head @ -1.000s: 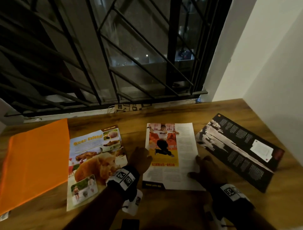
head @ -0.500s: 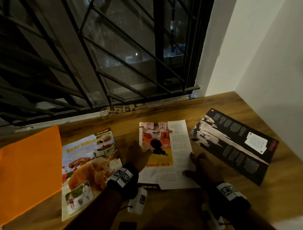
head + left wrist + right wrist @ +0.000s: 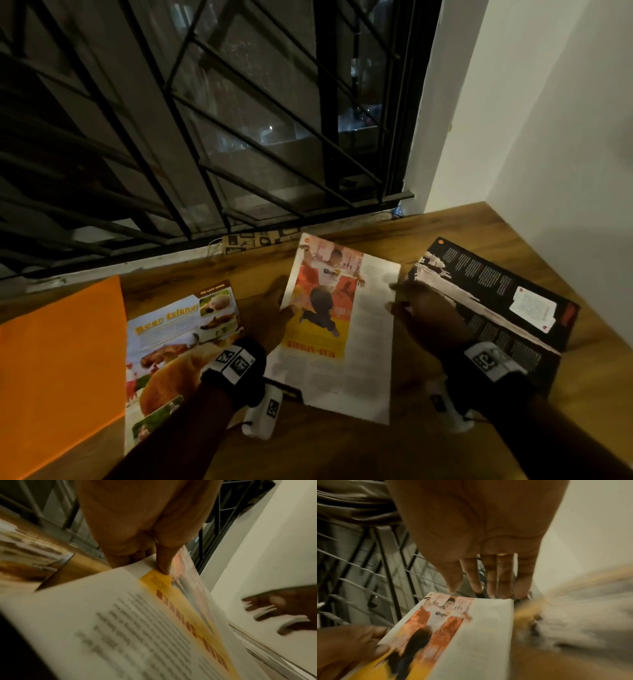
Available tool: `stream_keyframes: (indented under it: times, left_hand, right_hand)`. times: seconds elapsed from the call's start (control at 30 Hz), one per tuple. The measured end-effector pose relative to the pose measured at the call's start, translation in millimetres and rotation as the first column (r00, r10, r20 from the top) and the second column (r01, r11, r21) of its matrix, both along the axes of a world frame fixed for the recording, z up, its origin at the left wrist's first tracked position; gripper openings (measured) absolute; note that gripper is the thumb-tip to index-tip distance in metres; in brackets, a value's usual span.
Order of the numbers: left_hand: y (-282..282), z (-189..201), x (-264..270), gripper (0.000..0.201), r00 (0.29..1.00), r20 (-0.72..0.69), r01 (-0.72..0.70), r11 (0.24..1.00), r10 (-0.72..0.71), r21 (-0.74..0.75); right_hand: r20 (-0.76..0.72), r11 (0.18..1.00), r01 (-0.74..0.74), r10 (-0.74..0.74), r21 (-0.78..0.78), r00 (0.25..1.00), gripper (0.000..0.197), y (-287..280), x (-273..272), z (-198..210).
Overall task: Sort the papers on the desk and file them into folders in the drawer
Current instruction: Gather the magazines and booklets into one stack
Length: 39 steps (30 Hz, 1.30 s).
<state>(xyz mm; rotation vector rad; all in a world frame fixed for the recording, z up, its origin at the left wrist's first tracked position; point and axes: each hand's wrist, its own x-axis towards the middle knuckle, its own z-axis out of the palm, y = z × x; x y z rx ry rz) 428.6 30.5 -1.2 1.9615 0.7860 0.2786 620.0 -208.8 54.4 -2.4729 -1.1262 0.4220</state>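
Observation:
A magazine page with a boy on red and yellow sits mid-desk, its far end raised off the wood. My left hand pinches its left edge, with the thumb on top and the fingers underneath. At the page's right edge my right hand hovers with straight, spread fingers and holds nothing. A "Bear Island" page lies flat to the left, partly under my left forearm. An orange folder lies at the far left. No drawer is in view.
A black fold-out brochure lies at the right, just behind my right hand. The wooden desk ends at a barred window in back and a white wall on the right.
My left hand moved from the page's surface to its left edge and pinched it, and the far end came up. My right hand slid off the page to its right edge.

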Motion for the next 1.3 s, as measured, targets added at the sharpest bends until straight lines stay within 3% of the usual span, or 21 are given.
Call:
stream_keyframes:
  times: [0.07,0.1,0.2,0.3,0.4,0.47,0.53,0.63,0.77,0.83,0.93,1.03,1.1,1.13,1.3]
  left_hand:
    - [3.4,19.1,-0.1,0.046,0.999,-0.001,0.050,0.996,-0.050,0.079]
    - [0.0,36.2,0.6,0.038,0.998,-0.009,0.060,0.992,-0.060,0.115]
    - [3.2,58.1,2.8,0.028,0.994,0.033,0.094,0.986,-0.099,0.138]
    - [13.3,70.0,-11.5,0.022,0.995,0.095,0.029,0.994,-0.040,0.109]
    - [32.7,68.6,-48.7,0.024,0.974,0.179,-0.134,0.991,0.137,-0.029]
    - [37.4,63.8,-79.5,0.035,0.913,0.225,-0.308,0.937,0.340,-0.167]
    - [31.7,56.2,-101.5,0.045,0.852,0.225,-0.393,0.863,0.472,-0.318]
    - [10.0,40.5,-112.6,0.059,0.873,0.176,-0.300,0.785,0.455,-0.542]
    - [-22.0,33.2,-103.4,0.052,0.887,0.034,-0.298,0.626,0.460,-0.721]
    - [-32.8,28.9,-99.7,0.041,0.898,0.029,-0.269,0.601,0.439,-0.752]
    - [-32.7,23.0,-106.2,0.043,0.871,0.078,-0.269,0.605,0.484,-0.749]
    - [-17.2,21.8,-130.3,0.033,0.848,0.040,-0.402,0.689,0.529,-0.603]
    - [-1.5,23.3,-154.6,0.038,0.851,-0.052,-0.505,0.786,0.523,-0.356]
    - [6.3,25.3,-168.4,0.043,0.865,-0.108,-0.501,0.829,0.490,-0.250]
    - [32.5,20.4,-226.0,0.053,0.900,-0.116,-0.430,0.898,0.420,-0.090]
  right_hand:
    - [0.078,0.987,-0.063,0.052,0.150,0.996,0.051,21.4,16.5,17.6]
    - [0.050,0.973,-0.078,0.069,0.215,0.996,0.054,32.5,23.2,26.8]
    - [-0.225,0.973,-0.115,0.160,0.200,0.961,0.050,60.3,37.8,44.4]
    - [-0.342,0.963,-0.145,0.218,0.225,0.914,0.026,69.8,44.8,43.3]
    - [-0.489,0.921,0.089,0.118,0.379,0.864,0.020,54.2,51.7,35.8]
    - [-0.562,0.886,0.244,0.023,0.394,0.827,0.018,43.1,53.8,24.6]
    - [-0.614,0.848,0.389,-0.099,0.360,0.783,0.017,35.1,50.4,12.0]
    - [-0.725,0.794,0.540,-0.195,0.278,0.660,0.019,34.2,31.2,-7.9]
    - [-0.898,0.745,0.644,-0.148,0.174,0.413,0.018,45.7,-16.4,-36.1]
    - [-0.925,0.761,0.635,-0.135,0.133,0.355,0.019,53.4,-48.2,-41.6]
    - [-0.961,0.799,0.597,-0.102,0.076,0.258,0.026,64.1,-93.8,-48.0]
    - [-0.969,0.795,0.600,-0.068,0.092,0.239,0.026,77.3,-124.6,-46.8]
    - [-0.966,0.775,0.622,-0.063,0.112,0.252,0.019,90.2,-129.4,-40.5]
    - [-0.960,0.778,0.616,-0.065,0.123,0.273,0.019,97.4,-129.9,-38.4]
    - [-0.880,0.927,0.359,-0.074,0.113,0.469,0.032,132.3,-157.4,-42.8]
